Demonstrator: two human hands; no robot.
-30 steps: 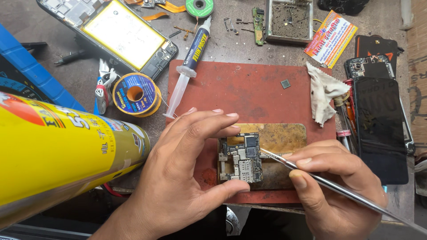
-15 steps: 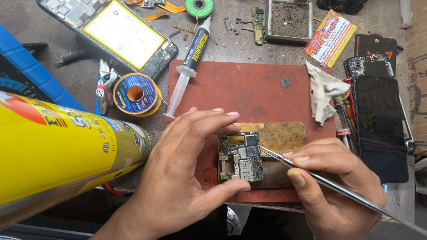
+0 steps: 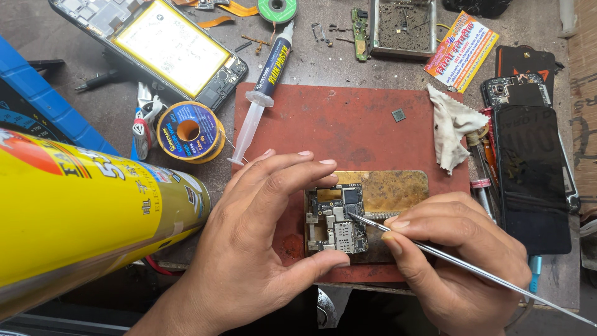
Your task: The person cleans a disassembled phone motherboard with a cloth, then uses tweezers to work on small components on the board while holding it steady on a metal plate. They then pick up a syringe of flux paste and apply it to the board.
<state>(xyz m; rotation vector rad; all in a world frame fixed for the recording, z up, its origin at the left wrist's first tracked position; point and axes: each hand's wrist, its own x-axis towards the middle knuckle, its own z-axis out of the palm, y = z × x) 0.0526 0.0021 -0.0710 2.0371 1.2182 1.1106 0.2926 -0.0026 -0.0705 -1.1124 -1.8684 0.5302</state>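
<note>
At the red mat's (image 3: pixel 348 124) near edge, my left hand (image 3: pixel 261 242) still pinches the circuit board (image 3: pixel 336 218); right-hand (image 3: pixel 460 261) fingers stay clamped on tweezers (image 3: pixel 472 267), tip barely shifted.

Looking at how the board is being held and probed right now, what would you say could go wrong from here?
The tweezers in the right hand have their thin tip on the board among dense parts; a slip could scratch or knock one off.

The left hand only pinches the board's edges, so it may shift on the brass plate.

The loose chip on the red mat could be brushed away.
</note>
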